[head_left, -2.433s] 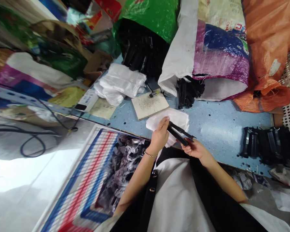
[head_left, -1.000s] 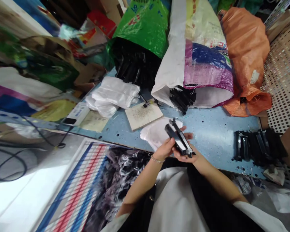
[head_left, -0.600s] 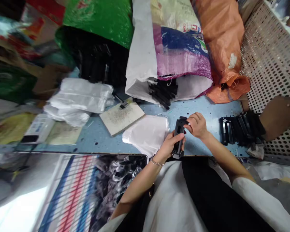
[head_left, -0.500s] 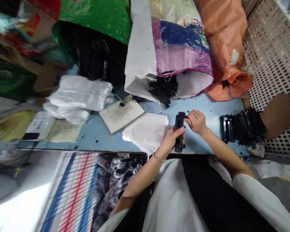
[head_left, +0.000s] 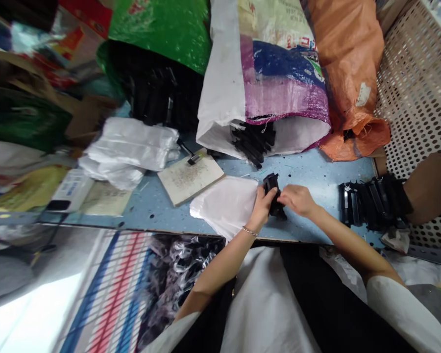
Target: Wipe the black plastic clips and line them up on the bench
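Observation:
My left hand point(head_left: 261, 207) is closed round a long black plastic part point(head_left: 271, 182), holding it tilted above the bench near its front edge. Thumb and fingers of my right hand point(head_left: 298, 200) are pinched together at the part's right side; whatever is between them is too small to make out. Just left of my left hand lies a stack of thin white plastic bags point(head_left: 222, 200). Further right, a row of similar black parts point(head_left: 375, 202) lies on the blue bench point(head_left: 316, 179).
Behind my hands, a white and purple sack point(head_left: 286, 95) spills black strips point(head_left: 252, 143). A green sack point(head_left: 161, 29) holds more black parts. An orange sack point(head_left: 347, 63) and a perforated crate point(head_left: 421, 83) stand right. A stained board point(head_left: 191, 179) lies left of the bags.
The black part has turned from nearly upright in view to a slant, its lower end swung right. My right hand has moved down along its side. The view has shifted slightly.

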### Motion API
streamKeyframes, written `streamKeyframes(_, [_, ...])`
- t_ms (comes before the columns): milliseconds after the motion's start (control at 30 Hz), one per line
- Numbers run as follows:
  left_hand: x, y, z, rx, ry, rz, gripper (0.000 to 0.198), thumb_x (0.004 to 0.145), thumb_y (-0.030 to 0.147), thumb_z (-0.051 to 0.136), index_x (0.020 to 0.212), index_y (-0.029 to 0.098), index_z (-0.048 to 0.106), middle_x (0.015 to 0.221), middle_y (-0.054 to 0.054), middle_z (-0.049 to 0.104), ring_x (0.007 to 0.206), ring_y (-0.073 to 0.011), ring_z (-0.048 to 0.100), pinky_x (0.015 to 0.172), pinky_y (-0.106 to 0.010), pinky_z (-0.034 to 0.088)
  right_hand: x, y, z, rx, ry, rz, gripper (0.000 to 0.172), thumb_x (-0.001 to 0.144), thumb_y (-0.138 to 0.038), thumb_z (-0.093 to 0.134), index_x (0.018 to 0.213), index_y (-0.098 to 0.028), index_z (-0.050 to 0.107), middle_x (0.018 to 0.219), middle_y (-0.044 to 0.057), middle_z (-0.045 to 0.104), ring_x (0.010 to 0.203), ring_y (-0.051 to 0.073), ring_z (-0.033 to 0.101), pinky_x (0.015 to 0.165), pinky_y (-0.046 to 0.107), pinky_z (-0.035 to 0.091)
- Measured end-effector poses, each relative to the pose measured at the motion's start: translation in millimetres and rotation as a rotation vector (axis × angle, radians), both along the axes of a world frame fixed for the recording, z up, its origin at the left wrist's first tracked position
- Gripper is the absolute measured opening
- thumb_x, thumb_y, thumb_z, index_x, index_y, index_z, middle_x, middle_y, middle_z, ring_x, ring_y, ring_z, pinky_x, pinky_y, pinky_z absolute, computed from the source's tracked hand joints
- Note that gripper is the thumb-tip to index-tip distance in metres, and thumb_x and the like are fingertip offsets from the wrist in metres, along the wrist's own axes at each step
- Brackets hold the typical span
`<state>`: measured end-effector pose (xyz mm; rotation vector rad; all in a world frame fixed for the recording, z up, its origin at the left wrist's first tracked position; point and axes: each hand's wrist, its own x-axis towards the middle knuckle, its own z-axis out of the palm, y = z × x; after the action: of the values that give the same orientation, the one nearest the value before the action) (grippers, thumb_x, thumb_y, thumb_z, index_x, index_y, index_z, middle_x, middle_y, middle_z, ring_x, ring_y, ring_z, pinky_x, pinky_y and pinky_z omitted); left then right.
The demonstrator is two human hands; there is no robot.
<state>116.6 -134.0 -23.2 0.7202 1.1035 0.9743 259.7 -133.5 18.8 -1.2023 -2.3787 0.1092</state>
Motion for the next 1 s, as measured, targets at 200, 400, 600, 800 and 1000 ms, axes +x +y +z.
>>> streamKeyframes(200, [45,-17,-18.7,0.359,0.351,-0.202,0.035,0.082,0.029,0.069,0.115,0.019,0.064,0.123,-0.015,0.061,0.12,-0.0344,0.058,0.111,-0.052,0.044,-38,126,19.4,-0.217,-0.148,-0.585,0.045,0.104,-0.048,0.037,0.119,-0.011,0.058,0.119,0.021,0.066,0.107,0.032,0.063,0.083,0.037,0.047])
streamKeyframes(400, [27,-9,-28.9,0.595,0.529,-0.219,0.045,0.087,0.03,0.064,0.131,0.018,0.059,0.139,-0.019,0.052,0.133,-0.0364,0.048,0.115,-0.056,0.039,-38,167,0.0,-0.519,-0.108,-0.646,0.03,0.101,-0.034,0.049,0.119,-0.012,0.059,0.111,0.019,0.072,0.104,0.03,0.068,0.089,0.038,0.05])
streamKeyframes(600, [-21,38,-6.0,0.281,-0.077,0.094,0.057,0.088,0.056,0.063,0.136,0.028,0.048,0.136,-0.009,0.057,0.12,-0.023,0.061,0.104,-0.042,0.05,-20,59,-0.1,-0.723,0.447,-0.383,0.03,0.099,-0.043,0.044,0.108,-0.02,0.061,0.077,0.002,0.071,0.06,0.016,0.064,0.057,0.027,0.049])
streamKeyframes(800, [-28,26,41.2,0.12,-0.254,0.071,0.058,0.08,0.055,0.074,0.126,0.026,0.054,0.097,-0.002,0.067,0.07,-0.0137,0.067,0.064,-0.028,0.058,-10,-10,25.2,-0.468,0.356,-0.249,0.046,0.103,-0.048,0.031,0.078,-0.023,0.06,0.071,0.004,0.065,0.068,0.019,0.062,0.067,0.033,0.047])
streamKeyframes(1000, [-22,-12,53.3,0.029,-0.145,-0.152,0.085,0.085,0.057,0.068,0.155,0.027,0.031,0.077,-0.001,0.069,0.06,-0.0197,0.067,0.063,-0.035,0.058,-3,38,17.2,0.003,0.157,-0.269,0.05,0.103,-0.053,0.028,0.079,-0.021,0.059,0.078,0.009,0.061,0.078,0.022,0.056,0.072,0.034,0.043])
